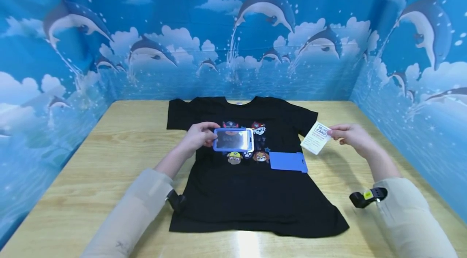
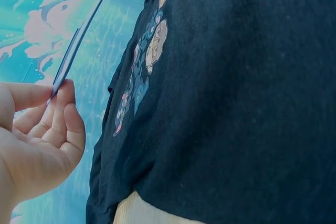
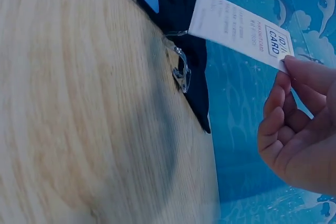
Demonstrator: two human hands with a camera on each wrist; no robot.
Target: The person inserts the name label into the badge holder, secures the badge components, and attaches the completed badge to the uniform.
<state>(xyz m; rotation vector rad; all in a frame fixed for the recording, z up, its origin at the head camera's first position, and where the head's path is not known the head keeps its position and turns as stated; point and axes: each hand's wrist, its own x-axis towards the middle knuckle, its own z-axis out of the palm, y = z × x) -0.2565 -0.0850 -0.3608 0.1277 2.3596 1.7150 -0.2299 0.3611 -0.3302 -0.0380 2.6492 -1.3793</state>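
My left hand (image 1: 199, 138) pinches the left end of a blue-framed card holder (image 1: 230, 139) with a clear window, above a black T-shirt (image 1: 233, 197). Seen from the left wrist, the card holder (image 2: 79, 43) is nearly edge-on between thumb and fingers. Off the shirt's right side, my right hand (image 1: 352, 136) pinches a white paper card (image 1: 314, 139) by one corner. Printed on this card (image 3: 236, 30) in the right wrist view is "ID/IC CARD". A flat blue slotted panel (image 1: 288, 161) lies on the shirt, between the two hands.
The T-shirt is spread on a wooden table (image 1: 120, 160), with cartoon dog prints on its chest. A metal clip (image 3: 181, 74) lies by the shirt's edge in the right wrist view. Blue dolphin-print curtains (image 1: 204, 19) enclose the table's back and sides.
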